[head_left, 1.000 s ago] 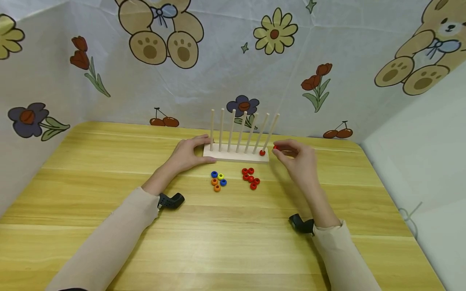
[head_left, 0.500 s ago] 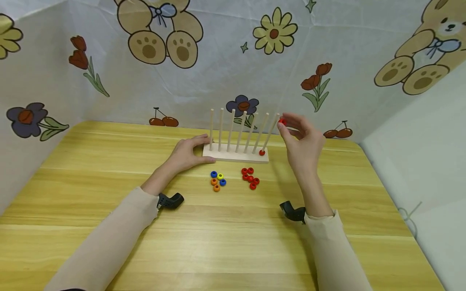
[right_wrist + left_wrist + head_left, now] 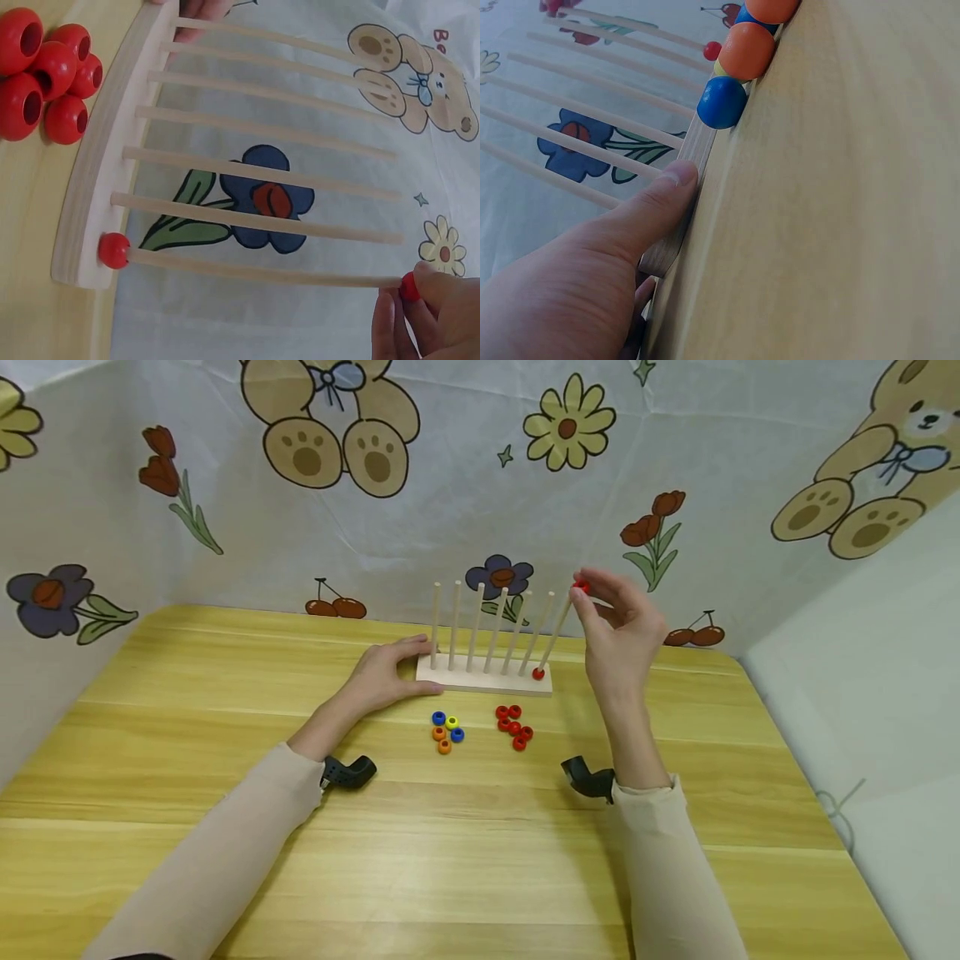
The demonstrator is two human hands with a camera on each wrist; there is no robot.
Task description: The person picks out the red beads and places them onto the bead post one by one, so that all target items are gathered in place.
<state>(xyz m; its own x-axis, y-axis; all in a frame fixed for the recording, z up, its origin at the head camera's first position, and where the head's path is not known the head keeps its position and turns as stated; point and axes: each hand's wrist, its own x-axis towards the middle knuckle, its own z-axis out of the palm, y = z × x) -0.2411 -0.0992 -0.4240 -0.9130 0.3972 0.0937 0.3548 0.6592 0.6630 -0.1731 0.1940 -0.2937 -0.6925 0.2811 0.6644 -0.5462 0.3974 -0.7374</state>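
- The right hand pinches a small round red bead between thumb and fingertips, leaving hardly any gap beyond the bead's own width.
- That bead is at the top of the rightmost peg, touching its tip in the right wrist view; whether the peg has entered the hole cannot be told.
- The left hand grips the left end of a pale wooden rectangular base, spread only as wide as the block, thumb along the front edge and other fingers behind, partly hidden.
- Seven thin, round, pale wooden pegs rise in a row from this base.
- A second red bead sits at the foot of the rightmost peg, down on the base.
- Six loose red beads lie clustered on the yellow wood-grain table, in front of the base.
- To their left, two blue beads, two orange beads and one yellow bead form another group.
- Behind the table hangs a white cloth printed with bears, flowers and cherries.
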